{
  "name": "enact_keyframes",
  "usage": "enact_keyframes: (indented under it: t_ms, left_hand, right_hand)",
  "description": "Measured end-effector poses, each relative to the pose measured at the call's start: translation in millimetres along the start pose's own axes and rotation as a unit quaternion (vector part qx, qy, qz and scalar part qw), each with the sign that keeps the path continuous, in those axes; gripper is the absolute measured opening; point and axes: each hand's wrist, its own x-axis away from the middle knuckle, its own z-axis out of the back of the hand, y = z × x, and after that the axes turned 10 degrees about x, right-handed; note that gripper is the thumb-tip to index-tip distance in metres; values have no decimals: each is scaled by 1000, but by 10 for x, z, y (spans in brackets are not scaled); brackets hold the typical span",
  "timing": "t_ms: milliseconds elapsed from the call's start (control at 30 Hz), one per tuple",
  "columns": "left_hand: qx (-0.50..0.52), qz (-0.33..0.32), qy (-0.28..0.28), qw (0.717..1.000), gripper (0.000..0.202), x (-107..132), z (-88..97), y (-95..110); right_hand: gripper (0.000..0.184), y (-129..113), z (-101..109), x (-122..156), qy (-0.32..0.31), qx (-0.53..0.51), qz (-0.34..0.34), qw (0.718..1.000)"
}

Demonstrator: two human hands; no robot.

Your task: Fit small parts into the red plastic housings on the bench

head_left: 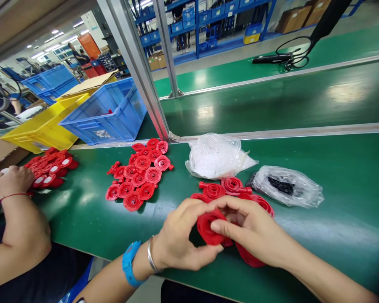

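My left hand (186, 235) curves around the left side of a red round plastic housing (208, 229), with its fingers at the top and its thumb below. From the right, my right hand (249, 229) grips the same housing, thumb pressed on its ringed face near the middle. Whether a small piece sits under that thumb is hidden. Just behind and beneath my hands lie several more red housings (232, 184), some with a short side spout. Beyond them are a clear bag of white pieces (216, 156) and a clear bag with black pieces (281, 185).
Left of my hands, several red housings (142, 168) lie grouped on the green table (91, 227). A co-worker's hands (12, 181) are beside another red pile (52, 166). Blue bin (110, 113), yellow bin (44, 126) and a metal post (139, 71) stand behind.
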Motion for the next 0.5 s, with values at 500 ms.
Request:
enact_keyframes:
  t_ms: [500]
  left_hand:
    - [-370,171,-44,912,39,-489,391,-431]
  right_hand:
    - [26,131,1241,-22,92,646,-210,728]
